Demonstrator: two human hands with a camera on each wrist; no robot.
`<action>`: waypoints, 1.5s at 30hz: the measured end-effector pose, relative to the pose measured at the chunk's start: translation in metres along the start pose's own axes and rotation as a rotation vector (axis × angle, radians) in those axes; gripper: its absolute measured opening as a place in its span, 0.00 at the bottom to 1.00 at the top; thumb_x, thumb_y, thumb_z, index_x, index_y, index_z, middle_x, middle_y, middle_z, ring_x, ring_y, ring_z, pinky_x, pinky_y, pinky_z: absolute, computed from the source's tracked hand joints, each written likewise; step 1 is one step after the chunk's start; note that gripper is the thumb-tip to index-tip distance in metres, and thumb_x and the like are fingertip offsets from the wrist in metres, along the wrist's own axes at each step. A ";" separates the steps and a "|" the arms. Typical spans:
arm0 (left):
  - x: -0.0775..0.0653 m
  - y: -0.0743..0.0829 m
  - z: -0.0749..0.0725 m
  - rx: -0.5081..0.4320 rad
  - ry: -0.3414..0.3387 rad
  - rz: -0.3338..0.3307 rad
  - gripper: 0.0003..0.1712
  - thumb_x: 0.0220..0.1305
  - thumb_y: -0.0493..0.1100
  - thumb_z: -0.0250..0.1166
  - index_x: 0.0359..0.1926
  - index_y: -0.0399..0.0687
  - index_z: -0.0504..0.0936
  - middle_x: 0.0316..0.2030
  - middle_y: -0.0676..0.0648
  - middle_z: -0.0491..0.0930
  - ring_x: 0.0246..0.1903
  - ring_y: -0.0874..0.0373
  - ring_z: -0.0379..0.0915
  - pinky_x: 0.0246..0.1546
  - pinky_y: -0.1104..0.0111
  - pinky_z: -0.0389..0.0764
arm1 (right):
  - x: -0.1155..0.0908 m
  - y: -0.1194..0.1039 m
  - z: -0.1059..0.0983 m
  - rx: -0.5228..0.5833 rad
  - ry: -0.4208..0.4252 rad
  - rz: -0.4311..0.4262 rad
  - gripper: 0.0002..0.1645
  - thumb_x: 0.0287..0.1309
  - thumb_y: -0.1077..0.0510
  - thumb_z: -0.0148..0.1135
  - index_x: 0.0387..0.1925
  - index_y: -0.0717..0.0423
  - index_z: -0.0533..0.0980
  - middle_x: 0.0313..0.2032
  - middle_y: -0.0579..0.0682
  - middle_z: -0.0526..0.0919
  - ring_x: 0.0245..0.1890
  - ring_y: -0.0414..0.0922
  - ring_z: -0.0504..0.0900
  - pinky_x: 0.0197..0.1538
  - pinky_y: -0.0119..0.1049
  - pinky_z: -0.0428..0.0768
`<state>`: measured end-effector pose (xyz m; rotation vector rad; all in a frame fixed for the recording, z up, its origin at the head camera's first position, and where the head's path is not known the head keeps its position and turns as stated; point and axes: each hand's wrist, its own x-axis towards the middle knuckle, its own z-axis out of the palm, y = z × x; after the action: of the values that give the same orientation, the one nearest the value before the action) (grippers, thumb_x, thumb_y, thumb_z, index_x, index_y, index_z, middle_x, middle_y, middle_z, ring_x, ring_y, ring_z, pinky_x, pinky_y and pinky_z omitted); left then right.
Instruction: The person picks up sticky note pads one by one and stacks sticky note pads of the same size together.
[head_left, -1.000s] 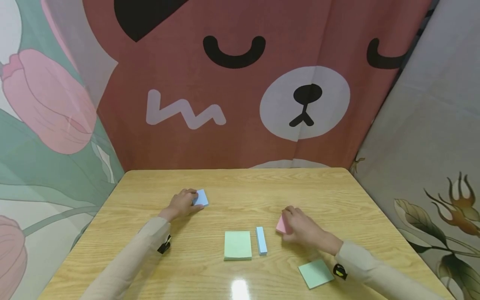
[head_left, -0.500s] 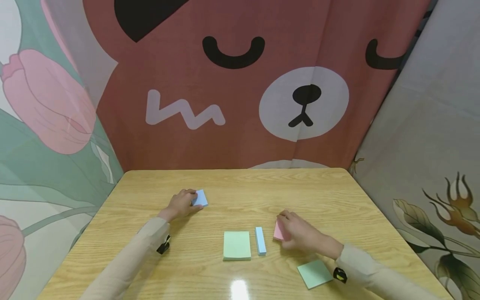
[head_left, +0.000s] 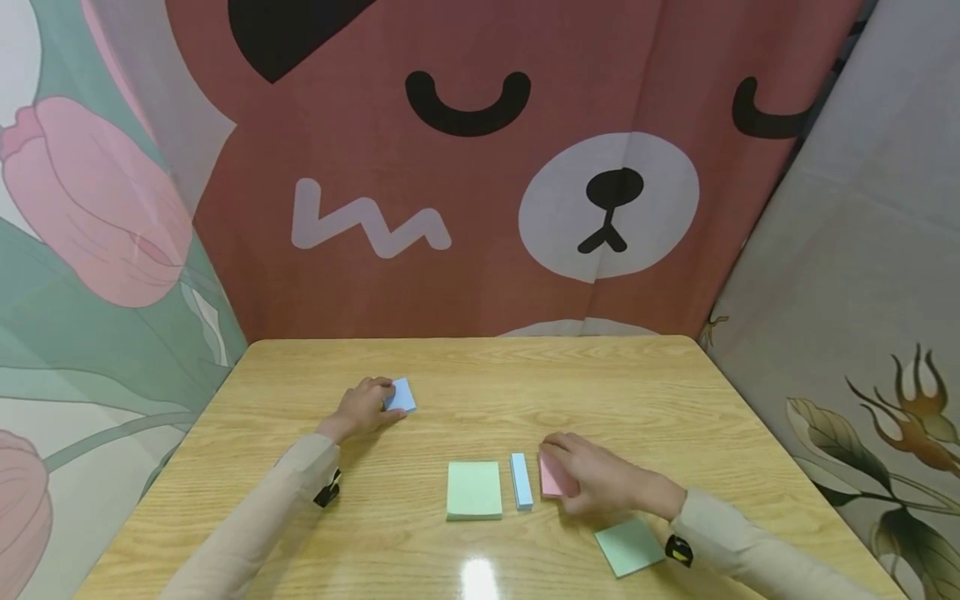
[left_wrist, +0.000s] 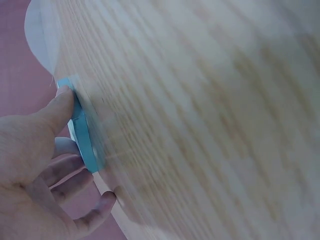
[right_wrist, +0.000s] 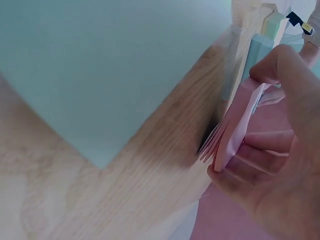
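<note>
At the back left of the table, my left hand (head_left: pixel 363 408) grips a small blue sticky note pad (head_left: pixel 401 395) between thumb and fingers. The left wrist view shows the thumb at one end of this blue pad (left_wrist: pixel 84 132) and fingers at the other. My right hand (head_left: pixel 600 475) holds a pink sticky note pad (head_left: pixel 553 477), just right of a narrow light blue pad (head_left: pixel 521 482). From the right wrist, the pink pad (right_wrist: pixel 237 125) is pinched, its sheets fanning apart along the lower edge. Left of the narrow pad lies a square light green pad (head_left: pixel 474 492).
Another green pad (head_left: pixel 630 547) lies turned at an angle near the right wrist, under the forearm's near side. The wooden table (head_left: pixel 480 383) ends at a back edge against a hanging cloth (head_left: pixel 375 292) with a bear print. Patterned cloths hang at both sides.
My right hand has moved left and slightly nearer, bringing the pink pad beside the narrow blue pad and turning it straighter. The left hand and its blue pad have stayed put.
</note>
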<state>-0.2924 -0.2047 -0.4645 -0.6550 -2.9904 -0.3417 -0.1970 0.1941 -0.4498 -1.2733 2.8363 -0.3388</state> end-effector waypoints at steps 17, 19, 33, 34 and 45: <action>0.001 0.003 -0.002 -0.004 -0.005 -0.006 0.32 0.55 0.56 0.59 0.54 0.37 0.72 0.56 0.39 0.66 0.54 0.41 0.59 0.43 0.43 0.64 | 0.000 0.008 0.004 -0.005 -0.014 -0.043 0.45 0.32 0.51 0.64 0.57 0.61 0.63 0.55 0.49 0.65 0.50 0.40 0.64 0.47 0.37 0.71; 0.002 0.003 -0.003 -0.011 -0.007 -0.009 0.32 0.55 0.56 0.60 0.54 0.37 0.72 0.56 0.39 0.65 0.54 0.41 0.59 0.43 0.43 0.64 | 0.000 0.009 0.005 0.009 -0.032 -0.043 0.45 0.32 0.51 0.65 0.58 0.60 0.63 0.55 0.49 0.65 0.51 0.40 0.64 0.48 0.37 0.71; 0.002 0.001 -0.005 -0.015 -0.014 -0.017 0.32 0.55 0.55 0.60 0.54 0.36 0.72 0.56 0.38 0.65 0.54 0.40 0.59 0.43 0.43 0.65 | -0.001 0.017 0.008 0.033 -0.060 -0.081 0.49 0.34 0.51 0.65 0.61 0.59 0.60 0.58 0.49 0.62 0.56 0.42 0.60 0.52 0.41 0.67; 0.001 0.001 -0.005 -0.018 -0.015 -0.017 0.32 0.55 0.55 0.60 0.54 0.36 0.72 0.56 0.38 0.65 0.54 0.41 0.59 0.43 0.43 0.65 | -0.001 0.017 0.008 0.032 -0.061 -0.083 0.48 0.34 0.51 0.65 0.61 0.59 0.60 0.59 0.49 0.62 0.56 0.42 0.60 0.53 0.41 0.67; 0.000 -0.001 -0.001 -0.031 -0.014 -0.013 0.32 0.55 0.55 0.60 0.54 0.37 0.72 0.56 0.38 0.65 0.53 0.41 0.59 0.43 0.42 0.64 | -0.005 0.018 0.008 0.051 -0.104 -0.064 0.47 0.41 0.49 0.63 0.63 0.59 0.56 0.62 0.51 0.59 0.61 0.45 0.56 0.58 0.45 0.61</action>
<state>-0.2926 -0.2058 -0.4635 -0.6436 -3.0098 -0.3872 -0.2065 0.2079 -0.4618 -1.3330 2.6886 -0.3345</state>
